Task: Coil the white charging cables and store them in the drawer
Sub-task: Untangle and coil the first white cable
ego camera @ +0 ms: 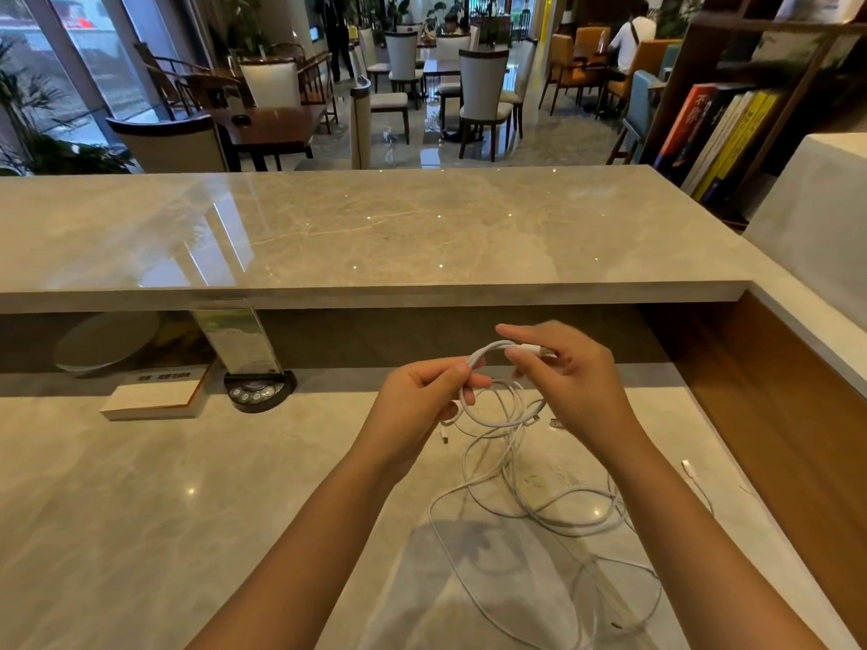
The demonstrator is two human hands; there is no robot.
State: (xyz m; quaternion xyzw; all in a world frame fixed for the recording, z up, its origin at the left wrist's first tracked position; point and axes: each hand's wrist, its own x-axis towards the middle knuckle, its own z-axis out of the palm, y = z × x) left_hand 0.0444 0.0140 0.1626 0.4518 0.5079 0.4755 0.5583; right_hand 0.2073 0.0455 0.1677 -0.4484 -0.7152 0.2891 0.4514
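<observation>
A white charging cable (504, 408) hangs in a few loops between my hands above the marble desk (187, 509). My left hand (422, 396) pinches the loops at their left side. My right hand (567, 372) pinches the cable's white plug end at the top of the coil. More white cable (539, 513) trails from the coil and lies tangled on the desk below my right forearm. Another white connector (688, 466) lies further right on the desk. No drawer is in view.
A raised marble counter (375, 236) runs across in front of me. Under it stand a book (155, 396), a black desk phone base (258, 391) with a clear sign holder, and a round white dish. A wooden side panel (774, 415) borders the desk on the right.
</observation>
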